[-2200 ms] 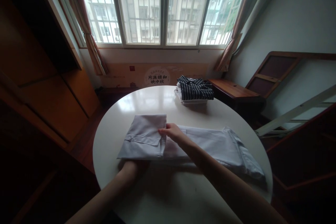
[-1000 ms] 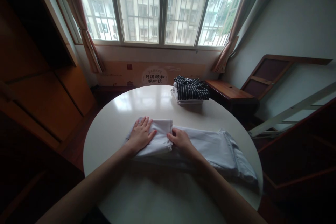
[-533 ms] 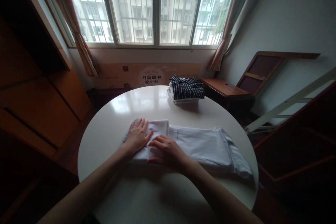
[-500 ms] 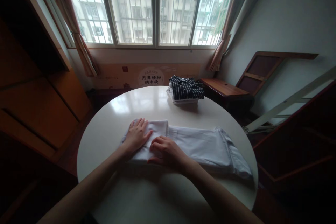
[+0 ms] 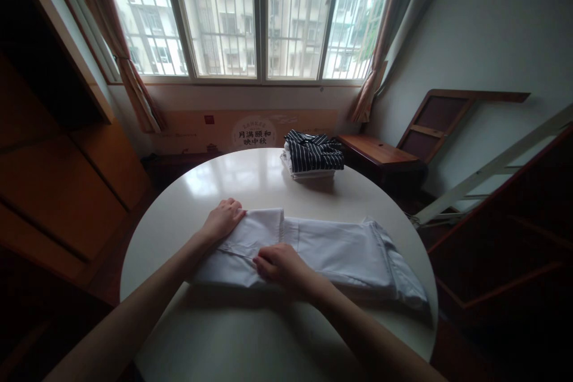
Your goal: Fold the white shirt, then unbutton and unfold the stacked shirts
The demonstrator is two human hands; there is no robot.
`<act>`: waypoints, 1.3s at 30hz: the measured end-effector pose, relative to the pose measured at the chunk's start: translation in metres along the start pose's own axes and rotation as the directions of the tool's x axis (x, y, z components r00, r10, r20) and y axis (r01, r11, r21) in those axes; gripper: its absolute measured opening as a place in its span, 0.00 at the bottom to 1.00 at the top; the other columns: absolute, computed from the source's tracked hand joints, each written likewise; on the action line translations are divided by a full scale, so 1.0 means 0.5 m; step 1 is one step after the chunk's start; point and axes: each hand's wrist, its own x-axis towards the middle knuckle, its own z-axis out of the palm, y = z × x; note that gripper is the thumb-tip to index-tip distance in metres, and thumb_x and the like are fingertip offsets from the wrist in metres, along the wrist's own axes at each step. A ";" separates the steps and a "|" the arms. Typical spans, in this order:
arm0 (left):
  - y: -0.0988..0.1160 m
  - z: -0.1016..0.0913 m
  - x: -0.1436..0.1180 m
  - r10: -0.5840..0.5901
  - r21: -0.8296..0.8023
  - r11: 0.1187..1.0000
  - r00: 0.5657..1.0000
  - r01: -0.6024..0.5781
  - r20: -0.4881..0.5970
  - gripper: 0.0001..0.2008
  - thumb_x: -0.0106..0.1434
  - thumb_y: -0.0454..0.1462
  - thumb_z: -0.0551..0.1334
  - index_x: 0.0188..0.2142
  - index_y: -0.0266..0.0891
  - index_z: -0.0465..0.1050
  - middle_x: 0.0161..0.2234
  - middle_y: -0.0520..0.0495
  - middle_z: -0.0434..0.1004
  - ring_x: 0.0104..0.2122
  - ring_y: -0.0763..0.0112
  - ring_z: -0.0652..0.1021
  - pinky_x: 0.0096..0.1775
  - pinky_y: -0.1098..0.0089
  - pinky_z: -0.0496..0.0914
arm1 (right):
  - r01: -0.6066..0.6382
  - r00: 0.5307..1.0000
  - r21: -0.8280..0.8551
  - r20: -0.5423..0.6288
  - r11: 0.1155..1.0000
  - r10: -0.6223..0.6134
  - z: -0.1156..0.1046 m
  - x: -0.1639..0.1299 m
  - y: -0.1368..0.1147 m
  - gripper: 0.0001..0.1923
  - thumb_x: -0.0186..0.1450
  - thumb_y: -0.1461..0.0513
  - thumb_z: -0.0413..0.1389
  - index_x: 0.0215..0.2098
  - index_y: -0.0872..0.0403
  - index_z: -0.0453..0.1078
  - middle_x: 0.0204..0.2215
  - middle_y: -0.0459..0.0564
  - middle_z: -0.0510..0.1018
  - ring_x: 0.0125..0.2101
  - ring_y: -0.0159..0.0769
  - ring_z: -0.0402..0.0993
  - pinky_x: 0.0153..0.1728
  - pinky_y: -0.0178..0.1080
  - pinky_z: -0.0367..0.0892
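A white shirt (image 5: 340, 250), folded into a long strip, lies across the near half of the table. Its left end is doubled over on top, the layer's straight edge standing near the middle. My left hand (image 5: 224, 218) is closed on the shirt's far left corner, fingers curled over the cloth. Closer to me, my right hand (image 5: 282, 265) pinches the cloth along a raised crease of the doubled part, its fingertips partly tucked from sight. At the right end the fabric bunches and slants toward the table's edge.
The round white table (image 5: 165, 233) carries a pile of folded clothes (image 5: 313, 155) at its back, a black striped one on top. Beyond stand a wooden bench (image 5: 380, 149) and a window. A cabinet (image 5: 58, 191) is to the left, a pale ladder (image 5: 474, 176) to the right.
My left hand has gone from lying flat on the cloth to gripping its far left corner. My right fingers have closed into a pinch. The doubled layer's left side has shifted left.
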 end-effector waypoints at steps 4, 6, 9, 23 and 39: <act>-0.005 0.005 0.005 -0.113 0.011 0.994 0.994 0.113 -0.006 0.17 0.63 0.46 0.48 0.33 0.37 0.69 0.35 0.43 0.72 0.38 0.62 0.72 0.38 0.67 0.65 | -0.118 0.989 -0.089 -0.095 0.989 0.109 0.018 0.001 -0.008 0.09 0.61 0.57 0.51 0.29 0.55 0.68 0.24 0.49 0.77 0.24 0.32 0.70 0.23 0.32 0.50; -0.005 0.005 0.008 -0.126 0.033 0.992 0.992 0.126 0.010 0.18 0.63 0.46 0.47 0.32 0.37 0.69 0.35 0.42 0.73 0.37 0.62 0.72 0.38 0.67 0.65 | -0.136 0.987 -0.117 -0.108 0.984 0.123 0.024 0.000 -0.013 0.09 0.61 0.57 0.51 0.30 0.55 0.67 0.25 0.49 0.77 0.24 0.33 0.71 0.23 0.32 0.49; -0.001 0.006 0.011 -0.124 0.074 0.990 0.992 0.122 0.018 0.18 0.63 0.45 0.47 0.32 0.36 0.69 0.34 0.41 0.74 0.37 0.61 0.73 0.39 0.66 0.64 | -0.147 0.983 -0.157 -0.132 0.977 0.127 0.030 0.001 -0.016 0.09 0.61 0.57 0.49 0.30 0.54 0.67 0.24 0.49 0.77 0.24 0.33 0.71 0.22 0.33 0.47; 0.010 0.009 -0.004 -0.113 0.163 0.979 0.993 0.119 -0.047 0.16 0.63 0.42 0.47 0.32 0.34 0.69 0.33 0.40 0.73 0.36 0.60 0.72 0.39 0.64 0.64 | -0.153 0.968 0.042 -0.194 0.987 0.158 0.021 0.007 0.018 0.12 0.62 0.57 0.48 0.28 0.53 0.69 0.19 0.45 0.73 0.21 0.28 0.65 0.23 0.31 0.51; 0.075 -0.013 -0.165 0.358 -0.150 0.926 0.932 -0.348 0.049 0.27 0.62 0.49 0.47 0.58 0.44 0.52 0.60 0.44 0.52 0.58 0.57 0.56 0.55 0.56 0.55 | -0.516 0.264 0.618 -0.543 0.593 0.797 -0.201 -0.222 0.276 0.07 0.55 0.62 0.51 0.33 0.54 0.64 0.37 0.54 0.73 0.40 0.39 0.69 0.40 0.38 0.67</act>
